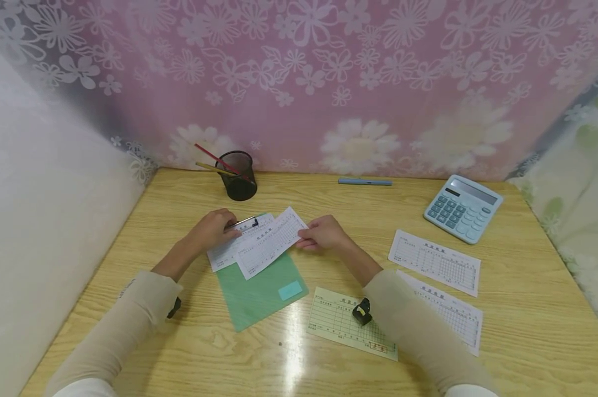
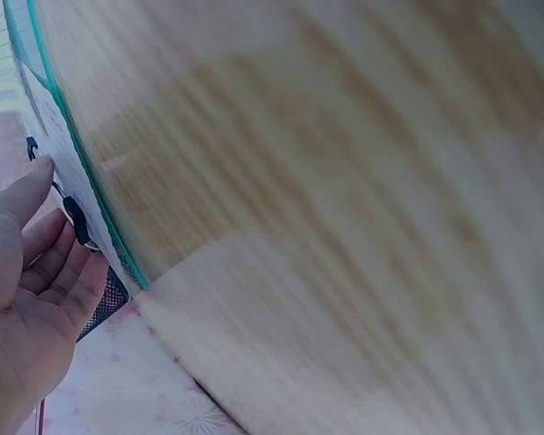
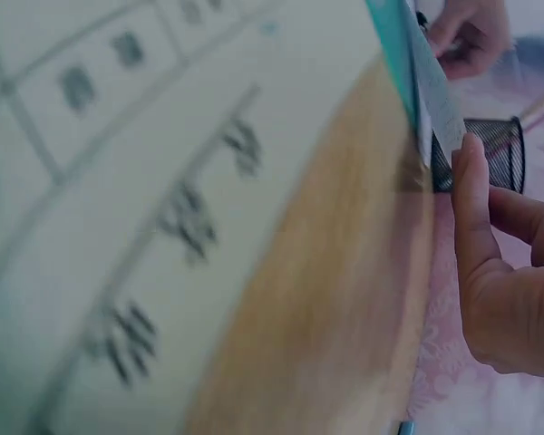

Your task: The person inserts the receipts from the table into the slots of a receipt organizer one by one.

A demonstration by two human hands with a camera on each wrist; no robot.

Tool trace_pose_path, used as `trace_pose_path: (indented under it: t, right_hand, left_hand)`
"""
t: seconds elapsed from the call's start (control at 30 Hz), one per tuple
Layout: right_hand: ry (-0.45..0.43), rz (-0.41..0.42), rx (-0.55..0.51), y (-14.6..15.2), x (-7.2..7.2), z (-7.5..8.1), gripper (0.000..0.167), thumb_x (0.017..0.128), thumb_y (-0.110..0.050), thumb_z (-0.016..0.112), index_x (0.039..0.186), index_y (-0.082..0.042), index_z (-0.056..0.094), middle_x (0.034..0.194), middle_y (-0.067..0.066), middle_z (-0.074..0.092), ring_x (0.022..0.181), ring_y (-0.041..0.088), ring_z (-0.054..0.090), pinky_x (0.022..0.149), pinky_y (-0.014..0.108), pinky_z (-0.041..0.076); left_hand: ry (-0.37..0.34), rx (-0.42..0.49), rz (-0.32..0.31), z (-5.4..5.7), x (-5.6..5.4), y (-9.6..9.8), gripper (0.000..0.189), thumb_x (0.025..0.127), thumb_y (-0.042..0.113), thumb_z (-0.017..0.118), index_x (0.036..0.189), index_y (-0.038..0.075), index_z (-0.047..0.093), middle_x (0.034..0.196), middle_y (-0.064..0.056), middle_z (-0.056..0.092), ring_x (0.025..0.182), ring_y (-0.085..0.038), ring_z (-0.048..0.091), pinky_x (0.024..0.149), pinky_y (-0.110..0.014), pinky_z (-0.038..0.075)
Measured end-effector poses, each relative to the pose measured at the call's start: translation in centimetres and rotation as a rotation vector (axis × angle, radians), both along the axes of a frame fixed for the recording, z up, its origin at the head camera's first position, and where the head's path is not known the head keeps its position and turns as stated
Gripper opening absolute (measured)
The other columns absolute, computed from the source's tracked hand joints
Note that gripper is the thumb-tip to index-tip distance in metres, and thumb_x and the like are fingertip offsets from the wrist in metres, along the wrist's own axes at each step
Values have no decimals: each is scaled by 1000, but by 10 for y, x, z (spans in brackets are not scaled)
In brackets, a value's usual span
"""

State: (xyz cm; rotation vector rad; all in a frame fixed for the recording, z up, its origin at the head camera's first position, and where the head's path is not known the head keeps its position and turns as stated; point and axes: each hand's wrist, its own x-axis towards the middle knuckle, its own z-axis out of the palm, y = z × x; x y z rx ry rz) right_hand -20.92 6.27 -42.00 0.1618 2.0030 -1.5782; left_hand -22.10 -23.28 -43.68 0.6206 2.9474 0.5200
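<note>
we are seeing 1 white slip [image 1: 271, 242] slanting across another slip [image 1: 223, 253] on the green clipboard [image 1: 259, 303], its edge pinched by the right hand [image 1: 323, 232]. the left hand [image 1: 214, 229] is clamping thumb and fingers on the metal clip [image 1: 245, 223]. a yellow form [image 1: 330, 317] is lying nearer us.

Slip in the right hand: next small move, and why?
Probably slide the slip toward the clip: the right hand pinches its edge, it overlaps the lower slip out of line, and the left hand is on the clip.
</note>
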Motion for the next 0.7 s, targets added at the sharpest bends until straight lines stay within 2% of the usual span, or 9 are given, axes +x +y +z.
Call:
trace_pose_path:
  t: [0.3, 0.47, 0.7]
  right_hand:
    - [-5, 45, 59, -33, 12, -8, 12, 90, -7, 63, 84, 2, 59, 72, 14, 72, 62, 16, 71, 61, 25, 57]
    - [-21, 31, 71, -43, 14, -8, 10, 90, -7, 63, 89, 3, 59, 74, 16, 72, 63, 18, 71, 62, 27, 58]
    - [-54, -19, 69, -51, 12, -11, 13, 90, -5, 62, 97, 4, 57, 77, 17, 72, 65, 19, 72, 63, 28, 58]
  left_hand:
    - [18, -37, -14, 3, 1, 2, 27, 87, 22, 70, 100, 0, 65, 90, -8, 62, 79, -19, 54, 73, -36, 47]
    - [50, -74, -45, 4, 2, 4, 25, 88, 21, 68, 99, -1, 65, 90, -9, 63, 80, -19, 56, 74, -37, 49]
    - [134, -147, -96, 1, 6, 6, 23, 91, 18, 65, 99, -3, 65, 90, -11, 61, 84, -23, 56, 76, -37, 50]
